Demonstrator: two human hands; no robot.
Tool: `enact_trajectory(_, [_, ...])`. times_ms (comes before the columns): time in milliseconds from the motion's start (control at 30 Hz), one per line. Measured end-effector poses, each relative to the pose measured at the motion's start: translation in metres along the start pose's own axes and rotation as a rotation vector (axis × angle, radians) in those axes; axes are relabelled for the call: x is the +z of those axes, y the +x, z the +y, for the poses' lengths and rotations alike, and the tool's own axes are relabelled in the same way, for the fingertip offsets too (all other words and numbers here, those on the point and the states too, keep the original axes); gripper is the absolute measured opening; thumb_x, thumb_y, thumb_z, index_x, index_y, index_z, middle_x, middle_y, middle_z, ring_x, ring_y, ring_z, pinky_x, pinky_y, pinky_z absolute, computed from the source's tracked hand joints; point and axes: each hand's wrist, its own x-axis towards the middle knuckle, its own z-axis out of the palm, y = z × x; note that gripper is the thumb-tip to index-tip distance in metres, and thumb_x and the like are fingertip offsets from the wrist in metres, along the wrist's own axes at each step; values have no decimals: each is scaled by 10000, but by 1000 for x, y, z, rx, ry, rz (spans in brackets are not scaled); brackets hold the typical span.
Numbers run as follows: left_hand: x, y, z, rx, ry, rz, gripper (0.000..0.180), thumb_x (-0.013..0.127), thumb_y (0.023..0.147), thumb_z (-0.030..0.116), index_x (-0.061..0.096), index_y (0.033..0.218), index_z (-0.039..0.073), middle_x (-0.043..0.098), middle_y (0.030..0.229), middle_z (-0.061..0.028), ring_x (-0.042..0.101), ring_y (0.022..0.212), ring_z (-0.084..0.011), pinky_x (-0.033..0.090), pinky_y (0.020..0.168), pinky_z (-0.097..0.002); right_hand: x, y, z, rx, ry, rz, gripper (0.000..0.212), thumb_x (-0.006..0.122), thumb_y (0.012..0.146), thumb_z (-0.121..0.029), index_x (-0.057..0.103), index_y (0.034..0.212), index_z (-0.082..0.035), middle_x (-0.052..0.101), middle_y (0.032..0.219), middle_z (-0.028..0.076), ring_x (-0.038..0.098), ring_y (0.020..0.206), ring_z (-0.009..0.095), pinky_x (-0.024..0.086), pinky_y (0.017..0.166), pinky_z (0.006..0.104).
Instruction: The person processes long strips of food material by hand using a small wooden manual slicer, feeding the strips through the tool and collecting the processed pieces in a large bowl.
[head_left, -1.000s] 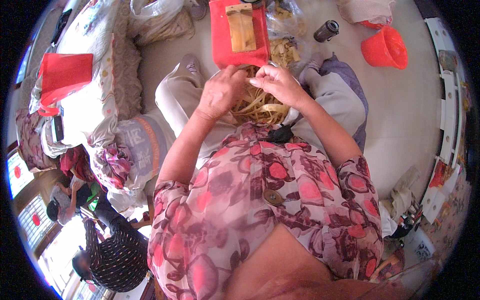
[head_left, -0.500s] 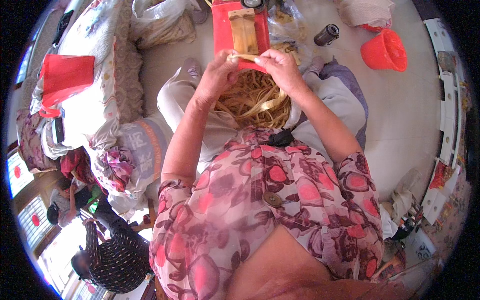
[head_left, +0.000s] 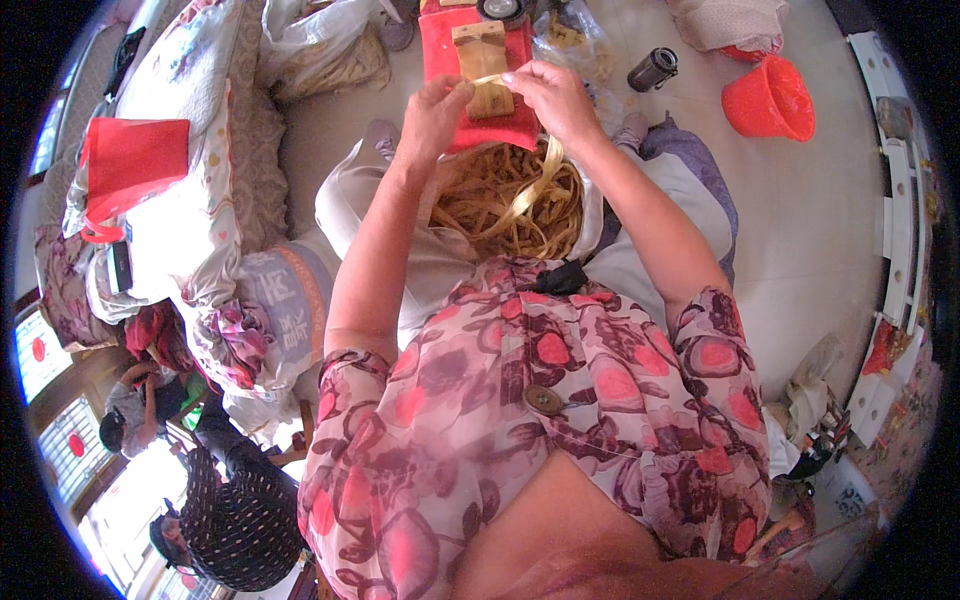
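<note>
My left hand (head_left: 436, 118) and my right hand (head_left: 556, 102) pinch a flat, pale yellow plant-fibre strip (head_left: 490, 79) and hold it stretched between their fingertips. From the right hand the strip hangs down onto a heap of similar tan strips (head_left: 470, 205) in my lap. Just beyond and below the fingers lies a wooden block (head_left: 479, 48) with a raised crosspiece, on a red board (head_left: 438, 50). At the board's far end is a round black object (head_left: 500, 10) with a light centre.
A red bucket (head_left: 752, 105) and a dark cylinder (head_left: 652, 69) stand on the floor at the right. A clear plastic bag (head_left: 570, 45) lies beside the board. Another red bucket (head_left: 140, 165) rests on the bed at left. Two people (head_left: 235, 510) are at lower left.
Both hands have moved a little farther away and up, over the wooden block, still holding the strip. More of its tail now hangs below the right hand.
</note>
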Motion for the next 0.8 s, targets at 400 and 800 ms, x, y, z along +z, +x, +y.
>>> enact_trajectory(400, [3, -34, -10, 387, 548, 205, 330, 534, 829, 338, 616, 926, 34, 636, 905, -180, 585, 833, -373, 454, 745, -413, -1, -23, 2, 24, -415, 77, 233, 541, 850, -271, 579, 821, -43, 592, 662, 143, 584, 660, 339, 446, 590, 424])
enact_trajectory(800, [33, -68, -55, -397, -1210, -403, 282, 364, 955, 240, 498, 1106, 45, 562, 1053, -120, 539, 1029, -224, 427, 912, -358, 33, -95, -22, -525, -113, -60, 103, 615, 816, -92, 590, 895, -30, 582, 784, 131, 576, 727, 287, 455, 661, 357])
